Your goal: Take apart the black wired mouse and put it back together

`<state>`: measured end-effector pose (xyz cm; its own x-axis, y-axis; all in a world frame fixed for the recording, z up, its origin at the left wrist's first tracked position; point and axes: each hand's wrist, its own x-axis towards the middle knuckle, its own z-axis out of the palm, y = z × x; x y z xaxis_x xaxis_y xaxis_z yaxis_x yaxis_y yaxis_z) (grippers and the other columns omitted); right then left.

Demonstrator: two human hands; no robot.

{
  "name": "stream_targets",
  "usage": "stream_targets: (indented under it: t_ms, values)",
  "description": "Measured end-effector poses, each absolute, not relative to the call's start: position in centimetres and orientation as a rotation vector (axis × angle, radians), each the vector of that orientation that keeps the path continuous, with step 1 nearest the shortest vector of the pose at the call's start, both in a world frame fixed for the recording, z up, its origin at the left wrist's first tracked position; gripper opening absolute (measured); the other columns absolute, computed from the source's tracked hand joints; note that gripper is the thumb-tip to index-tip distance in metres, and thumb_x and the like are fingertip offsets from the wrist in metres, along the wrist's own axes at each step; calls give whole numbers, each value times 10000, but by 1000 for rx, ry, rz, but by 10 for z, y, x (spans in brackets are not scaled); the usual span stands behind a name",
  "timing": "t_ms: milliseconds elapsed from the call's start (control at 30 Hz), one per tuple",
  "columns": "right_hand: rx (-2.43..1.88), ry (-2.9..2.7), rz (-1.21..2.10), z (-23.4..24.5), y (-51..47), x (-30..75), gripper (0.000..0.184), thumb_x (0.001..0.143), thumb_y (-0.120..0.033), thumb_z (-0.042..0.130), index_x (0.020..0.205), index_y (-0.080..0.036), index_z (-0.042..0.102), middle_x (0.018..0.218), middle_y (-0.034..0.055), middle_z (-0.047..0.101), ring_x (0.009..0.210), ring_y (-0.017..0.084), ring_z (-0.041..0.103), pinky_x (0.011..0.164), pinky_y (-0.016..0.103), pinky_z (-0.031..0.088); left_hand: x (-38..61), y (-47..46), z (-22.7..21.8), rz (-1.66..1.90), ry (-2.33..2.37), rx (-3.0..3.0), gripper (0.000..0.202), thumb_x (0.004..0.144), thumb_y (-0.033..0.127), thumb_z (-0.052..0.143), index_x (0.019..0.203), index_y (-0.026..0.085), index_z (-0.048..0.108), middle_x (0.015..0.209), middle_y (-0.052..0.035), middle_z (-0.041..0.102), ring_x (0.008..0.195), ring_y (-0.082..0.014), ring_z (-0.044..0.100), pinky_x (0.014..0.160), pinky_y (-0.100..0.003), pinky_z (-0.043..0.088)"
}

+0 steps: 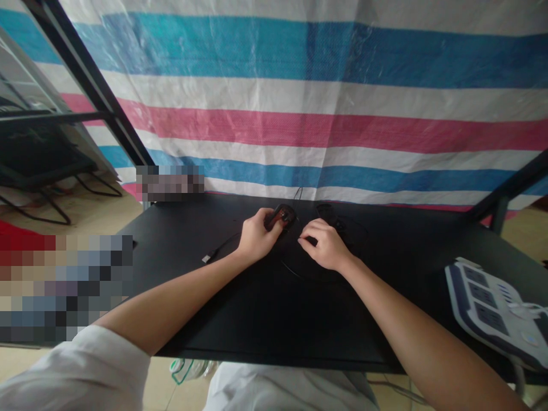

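Observation:
A dark computer mouse [287,214] with a reddish sheen is in the grip of my left hand [261,233], raised over the black desk. My right hand [323,242] is just to the right of it, thumb and fingertips brought together in a pinch; whatever may be between them is too small to make out. A thin black cable loops up behind the mouse, and parts of it run along the desk. The cable's USB plug [207,258] lies left of my left wrist. Beyond my right hand rests a dark object [326,213], partly covered and hard to identify.
The black desk [274,319] spans the space before me. On its right side sits a white and blue power strip [483,302] with a white plug in it. Striped sheeting [274,125] hangs behind, between dark metal posts. Below the desk's front edge, a clear bottle [192,368] shows.

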<state>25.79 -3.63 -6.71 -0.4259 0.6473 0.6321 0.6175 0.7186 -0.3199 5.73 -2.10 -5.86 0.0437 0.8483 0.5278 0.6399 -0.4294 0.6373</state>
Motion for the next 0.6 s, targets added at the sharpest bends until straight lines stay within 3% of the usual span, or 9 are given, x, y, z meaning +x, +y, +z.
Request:
stream_targets:
  t_ms: [400, 600]
  values:
    - [-775, -2235, 149, -65, -42, 255, 134, 853, -147, 621, 725, -183, 633, 772, 54, 680, 817, 197, 601, 793, 359, 516, 62, -23, -57, 1394, 1528, 1811, 287, 760, 437, 595, 867, 172, 611, 743, -21, 674, 658, -165, 596, 588, -263, 445]
    - [-918, -2212, 67, -68, -37, 256, 126, 827, -133, 643, 713, -186, 643, 782, 60, 688, 809, 205, 602, 785, 366, 519, 62, -22, -61, 1412, 1474, 1735, 285, 739, 454, 604, 822, 182, 578, 707, -9, 642, 636, -158, 568, 584, -269, 415]
